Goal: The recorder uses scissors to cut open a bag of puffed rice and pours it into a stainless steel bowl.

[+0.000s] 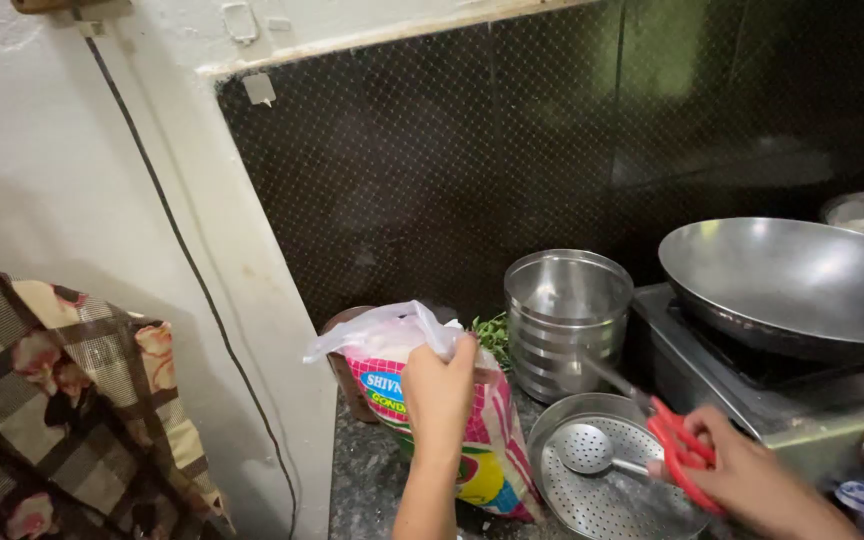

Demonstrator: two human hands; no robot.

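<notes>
We pinch bag (487, 440) top, left hand (439, 395) | right hand (752, 480) grips scissors (677, 445) | bag soft, likely heavy, slippery: hold the gathered neck.

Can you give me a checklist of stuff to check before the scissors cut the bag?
1. Left hand has a firm grip on the top of the plastic bag: ok.
2. Right hand holds the red scissors: ok.
3. Blades at the bag: not ok, they point toward the steel container, apart from the bag.
4. Blades open: cannot tell, blurred.
5. Bag upright on the counter: ok.
6. Fingers clear of the cut line: cannot tell.
</notes>
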